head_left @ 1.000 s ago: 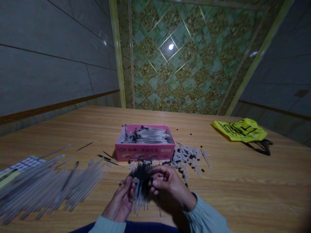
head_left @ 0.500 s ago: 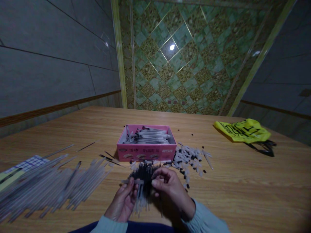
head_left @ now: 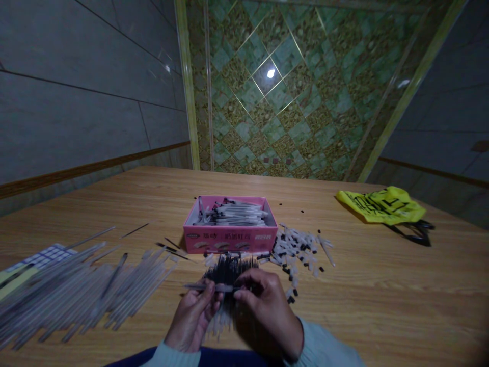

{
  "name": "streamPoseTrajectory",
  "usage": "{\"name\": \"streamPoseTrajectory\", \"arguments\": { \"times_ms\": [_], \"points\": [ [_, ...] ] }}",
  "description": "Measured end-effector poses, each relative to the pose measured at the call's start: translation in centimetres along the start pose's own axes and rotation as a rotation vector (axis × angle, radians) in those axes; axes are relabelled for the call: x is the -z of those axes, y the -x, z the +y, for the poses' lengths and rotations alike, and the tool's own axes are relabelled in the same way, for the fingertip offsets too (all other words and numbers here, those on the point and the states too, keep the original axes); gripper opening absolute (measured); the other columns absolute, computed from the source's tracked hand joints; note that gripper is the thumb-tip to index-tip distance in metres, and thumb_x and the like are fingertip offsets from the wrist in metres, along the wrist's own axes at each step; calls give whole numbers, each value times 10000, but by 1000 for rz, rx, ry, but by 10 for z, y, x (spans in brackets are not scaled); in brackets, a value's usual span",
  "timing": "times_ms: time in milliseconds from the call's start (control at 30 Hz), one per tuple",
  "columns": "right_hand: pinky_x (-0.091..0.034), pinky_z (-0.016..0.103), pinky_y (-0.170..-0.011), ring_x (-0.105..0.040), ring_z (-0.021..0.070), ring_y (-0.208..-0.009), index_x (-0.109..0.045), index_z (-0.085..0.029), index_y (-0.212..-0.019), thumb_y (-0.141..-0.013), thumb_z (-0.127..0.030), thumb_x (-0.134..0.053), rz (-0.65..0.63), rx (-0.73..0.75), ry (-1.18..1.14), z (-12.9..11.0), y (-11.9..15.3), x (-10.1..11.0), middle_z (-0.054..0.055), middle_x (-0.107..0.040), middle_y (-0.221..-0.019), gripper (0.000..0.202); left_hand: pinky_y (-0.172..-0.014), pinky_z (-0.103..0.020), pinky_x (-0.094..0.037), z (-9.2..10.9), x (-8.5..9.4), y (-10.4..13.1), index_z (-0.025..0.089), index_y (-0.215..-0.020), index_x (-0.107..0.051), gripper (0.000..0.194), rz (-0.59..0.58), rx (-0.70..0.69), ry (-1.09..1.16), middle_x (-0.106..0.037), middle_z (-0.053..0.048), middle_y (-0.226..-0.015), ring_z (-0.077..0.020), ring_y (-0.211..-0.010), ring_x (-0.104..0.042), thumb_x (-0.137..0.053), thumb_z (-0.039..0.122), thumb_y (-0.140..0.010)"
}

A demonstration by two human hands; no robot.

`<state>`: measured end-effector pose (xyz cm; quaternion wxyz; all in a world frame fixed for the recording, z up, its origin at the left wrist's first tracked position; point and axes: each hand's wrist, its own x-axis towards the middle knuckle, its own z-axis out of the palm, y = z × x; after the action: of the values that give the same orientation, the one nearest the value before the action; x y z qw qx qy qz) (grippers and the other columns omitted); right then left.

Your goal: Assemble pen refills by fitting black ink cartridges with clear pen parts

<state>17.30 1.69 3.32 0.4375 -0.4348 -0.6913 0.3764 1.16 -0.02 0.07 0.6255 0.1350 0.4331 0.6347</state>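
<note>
My left hand [head_left: 194, 313] pinches a translucent pen barrel [head_left: 224, 288] and keeps it level. My right hand [head_left: 271, 308] is closed at the barrel's right end, its thumb and forefinger on a thin dark piece that looks like a pen refill [head_left: 237, 289]. How far that piece sits inside the barrel cannot be made out. Beneath and behind both hands lies a bundle of black-tipped refills [head_left: 227, 267]. Just beyond it stands a pink box [head_left: 229, 242] filled with assembled-looking pens [head_left: 240, 214].
Many clear pen barrels [head_left: 87, 295] lie spread at the left, partly over a checked and yellow item [head_left: 42, 260]. Small clear and black pen caps [head_left: 294, 247] are scattered right of the box. A yellow bag [head_left: 382, 205] with black handles rests at the far right of the wooden table [head_left: 382, 290].
My right hand has come left and met the barrel's end, where a dark piece now bridges the two hands. The barrel has shifted slightly and is more level.
</note>
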Motion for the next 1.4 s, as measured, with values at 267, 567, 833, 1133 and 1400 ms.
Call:
{"name": "streamPoseTrajectory", "arguments": {
  "times_ms": [267,567,833,1133,1400],
  "points": [
    [-401,235,-582,-583,159,-647,-694,-177,-722,-691,-144,-678,1,73,99,-3,2,0,21,-661,-672,48,-452,-158,-513,-1,1,1,141,-754,-537,324,-22,-41,-66,-686,-30,-620,-116,-509,-646,-789,74,-562],
    [-325,217,-518,-480,120,-561,-571,-153,-604,-850,-407,-534,-22,2,111,9,6,-7,-5,-518,-553,356,-501,-193,-507,2,-9,13,159,-695,-500,411,-41,-203,-147,-720,-61,-648,-129,-526,-643,-844,225,-481],
    [-323,200,-455,-472,104,-482,-532,-152,-634,-866,-552,-433,-178,-159,-105,17,3,-8,-13,-501,-518,473,-488,-196,-499,5,-9,10,150,-680,-527,422,-14,-195,-141,-713,-48,-635,-132,-513,-638,-858,234,-433],
    [-278,218,-525,-423,107,-542,-498,-167,-598,-926,-363,-394,-138,-9,265,9,7,-2,-23,-457,-547,395,-481,-186,-490,0,-5,8,151,-689,-524,400,-20,-175,-142,-710,-50,-621,-129,-517,-636,-847,218,-465],
    [-269,218,-523,-435,108,-536,-502,-168,-594,-926,-366,-393,-161,-12,288,11,5,-3,-18,-475,-547,401,-475,-182,-488,-2,-4,5,148,-687,-532,389,-16,-174,-146,-713,-57,-633,-130,-526,-639,-847,215,-468]
  ]
}}
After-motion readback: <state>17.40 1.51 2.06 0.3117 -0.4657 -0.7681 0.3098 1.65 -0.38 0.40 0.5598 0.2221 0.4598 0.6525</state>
